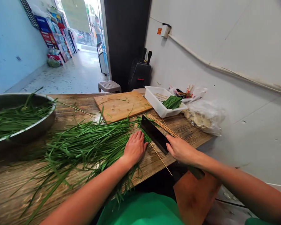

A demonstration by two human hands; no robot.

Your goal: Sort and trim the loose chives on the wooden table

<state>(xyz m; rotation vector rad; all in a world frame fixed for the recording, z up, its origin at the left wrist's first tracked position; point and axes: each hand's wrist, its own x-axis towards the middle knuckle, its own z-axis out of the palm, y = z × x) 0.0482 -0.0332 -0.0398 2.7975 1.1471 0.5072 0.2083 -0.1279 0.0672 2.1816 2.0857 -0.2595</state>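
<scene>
Long garlic chives (89, 137) lie in a loose heap across the wooden table. My left hand (136, 147) presses down over their right-hand end, thumb apart, gripping the bunch against the table. A dark cleaver (154, 134) is in my right hand (179, 148), which is wrapped round its handle. The blade slants just to the right of my left fingers, its tip near short cut green pieces. Whether its edge touches the chives I cannot tell. Thin wooden skewers (164, 126) lie beyond the blade, and a single skewer (161, 159) lies nearer the table edge.
A wooden cutting board (124, 106) lies behind the heap. To its right stands a white plastic tub (158, 104) with skewers and chives inside. A clear plastic bag (203, 117) sits by the wall. At left is a large metal bowl (52, 111) of greens.
</scene>
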